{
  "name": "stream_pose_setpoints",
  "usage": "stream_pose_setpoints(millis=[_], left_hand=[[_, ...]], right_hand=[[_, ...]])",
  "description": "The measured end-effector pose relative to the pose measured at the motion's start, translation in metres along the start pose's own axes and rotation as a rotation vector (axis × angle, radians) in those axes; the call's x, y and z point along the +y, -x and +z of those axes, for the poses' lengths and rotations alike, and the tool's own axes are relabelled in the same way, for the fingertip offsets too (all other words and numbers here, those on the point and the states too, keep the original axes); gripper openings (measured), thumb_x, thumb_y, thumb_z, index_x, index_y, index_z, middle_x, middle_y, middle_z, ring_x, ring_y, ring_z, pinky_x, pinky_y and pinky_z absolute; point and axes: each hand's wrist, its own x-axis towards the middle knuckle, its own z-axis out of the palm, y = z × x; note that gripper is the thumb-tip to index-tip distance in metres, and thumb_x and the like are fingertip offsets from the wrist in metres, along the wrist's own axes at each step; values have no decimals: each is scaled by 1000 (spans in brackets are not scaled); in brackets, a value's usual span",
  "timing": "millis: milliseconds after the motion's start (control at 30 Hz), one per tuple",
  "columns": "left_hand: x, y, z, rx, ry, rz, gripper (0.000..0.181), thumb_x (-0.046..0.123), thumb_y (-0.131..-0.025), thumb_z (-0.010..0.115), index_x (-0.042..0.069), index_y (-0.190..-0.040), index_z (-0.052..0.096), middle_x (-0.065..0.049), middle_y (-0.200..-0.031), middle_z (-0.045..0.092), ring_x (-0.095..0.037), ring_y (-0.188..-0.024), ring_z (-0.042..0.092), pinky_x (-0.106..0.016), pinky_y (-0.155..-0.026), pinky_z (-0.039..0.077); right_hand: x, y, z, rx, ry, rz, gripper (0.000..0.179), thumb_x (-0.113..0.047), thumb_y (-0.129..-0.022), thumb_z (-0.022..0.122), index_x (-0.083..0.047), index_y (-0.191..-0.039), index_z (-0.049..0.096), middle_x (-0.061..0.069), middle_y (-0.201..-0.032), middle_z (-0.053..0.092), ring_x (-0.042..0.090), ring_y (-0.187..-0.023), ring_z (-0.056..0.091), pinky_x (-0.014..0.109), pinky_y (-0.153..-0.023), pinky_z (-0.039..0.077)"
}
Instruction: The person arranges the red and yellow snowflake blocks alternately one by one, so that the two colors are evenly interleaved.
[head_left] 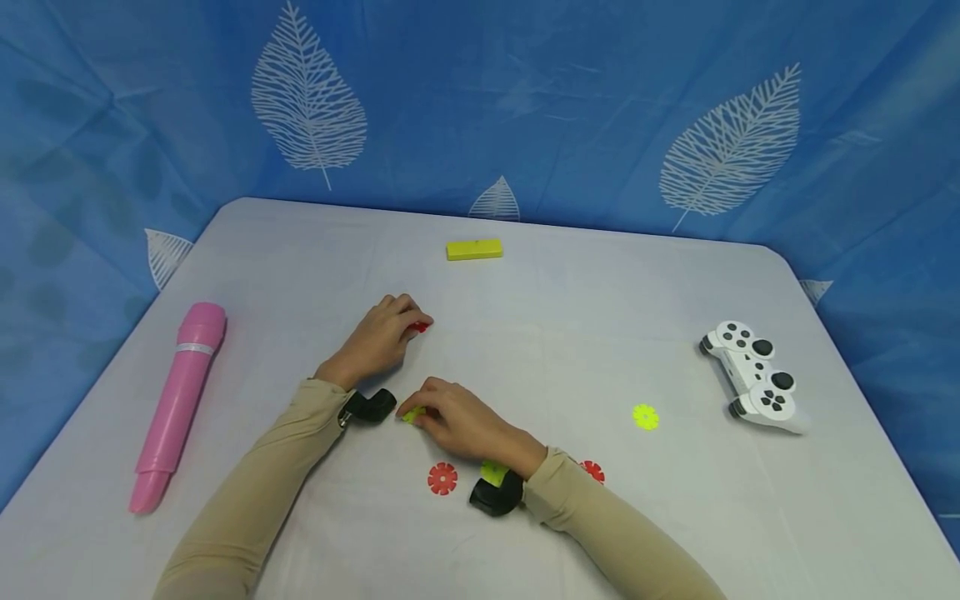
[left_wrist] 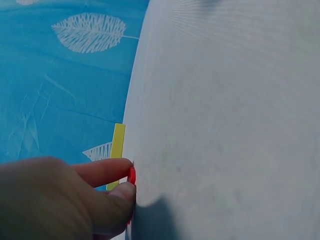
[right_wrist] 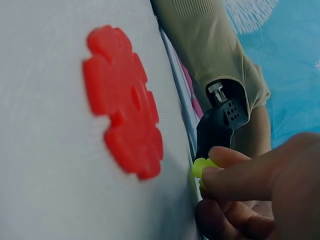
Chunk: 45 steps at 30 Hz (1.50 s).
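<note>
My left hand (head_left: 378, 337) pinches a red notched disc (left_wrist: 132, 176) between thumb and forefinger, low over the white table left of its middle. Nearer the front, my right hand (head_left: 465, 421) pinches a yellow-green notched disc (right_wrist: 201, 167) at its fingertips, beside the left wrist's black camera (head_left: 369, 407). A flat red flower-shaped disc (head_left: 442, 478) lies on the table just below the right hand; it looms large in the right wrist view. Another yellow-green disc (head_left: 493, 473) shows partly under the right wrist, and a second loose red disc (head_left: 592, 471) is half hidden by the right sleeve.
A yellow-green disc (head_left: 646, 417) lies to the right, short of a white game controller (head_left: 753, 379). Toward the back edge is a yellow bar-shaped block (head_left: 474, 249). A pink microphone-shaped thing (head_left: 178, 404) lies at the left. Blue leaf-patterned cloth (head_left: 525, 100) hangs behind the white table (head_left: 570, 333).
</note>
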Motion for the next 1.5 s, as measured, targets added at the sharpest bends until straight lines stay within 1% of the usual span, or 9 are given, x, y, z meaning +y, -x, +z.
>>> stream_pose_setpoints(millis=[100, 300, 400, 600, 800, 933, 1133, 1333, 1500], left_hand=[[1, -1, 0, -3, 4, 8, 23, 3, -88, 53, 8, -106, 66, -8, -101, 55, -25, -93, 48, -38, -81, 42], [0, 2, -2, -1, -8, -7, 23, 3, -87, 55, 7, -106, 66, -8, -102, 55, -25, -92, 48, -39, -81, 42], [0, 2, -2, 0, -8, -6, 22, 2, -87, 55, 7, -106, 66, -8, -100, 55, -25, -92, 48, -39, -80, 42], [1, 0, -1, -8, -3, -14, 23, 4, -87, 55, 8, -107, 66, -7, -102, 55, -24, -92, 48, -37, -80, 42], [3, -1, -2, -21, 15, -38, 21, 7, -88, 56, 7, -106, 66, -7, -102, 56, -23, -92, 48, -36, -80, 41], [2, -1, -3, -23, 29, -43, 20, 7, -88, 56, 7, -106, 66, -7, -101, 56, -23, -92, 48, -37, -80, 41], [2, -1, -3, -33, 45, -56, 21, 6, -88, 56, 6, -106, 66, -8, -102, 56, -24, -93, 48, -37, -81, 41], [3, -2, -6, -26, 50, -59, 20, 6, -88, 56, 4, -105, 66, -9, -102, 56, -25, -92, 48, -38, -81, 41], [2, -3, -5, -20, 83, -60, 20, 6, -87, 57, 2, -105, 66, -10, -101, 57, -25, -90, 48, -37, -80, 41]], right_hand=[[1, 0, -2, 22, -19, 4, 20, -10, -88, 57, -16, -104, 66, -2, -94, 59, 5, -78, 50, 15, -69, 40], [6, -2, -6, 56, -38, 2, 22, -8, -86, 59, -14, -105, 66, -3, -93, 60, 4, -75, 50, 14, -69, 42], [12, -4, -10, 87, -52, 22, 22, -6, -84, 60, -12, -104, 66, -2, -94, 64, 5, -74, 52, 15, -68, 43], [25, -5, -21, 153, -101, 134, 19, -8, -83, 62, -12, -101, 68, -1, -96, 67, 7, -74, 55, 16, -67, 45], [38, -9, -31, 221, -145, 251, 18, -11, -83, 63, -15, -100, 68, -1, -99, 67, 8, -80, 58, 20, -71, 46], [44, -17, -33, 277, -179, 291, 17, -12, -82, 64, -15, -99, 68, 1, -97, 67, 9, -79, 60, 22, -71, 47], [49, -35, -37, 334, -180, 350, 21, -10, -82, 65, -13, -102, 66, 7, -89, 66, 13, -74, 59, 23, -66, 45], [53, -55, -43, 363, -155, 414, 27, -11, -82, 64, -14, -108, 63, 8, -90, 67, 16, -78, 60, 27, -69, 47], [53, -63, -47, 361, -140, 459, 29, -12, -81, 65, -12, -110, 62, 8, -87, 67, 16, -73, 59, 23, -64, 46]])
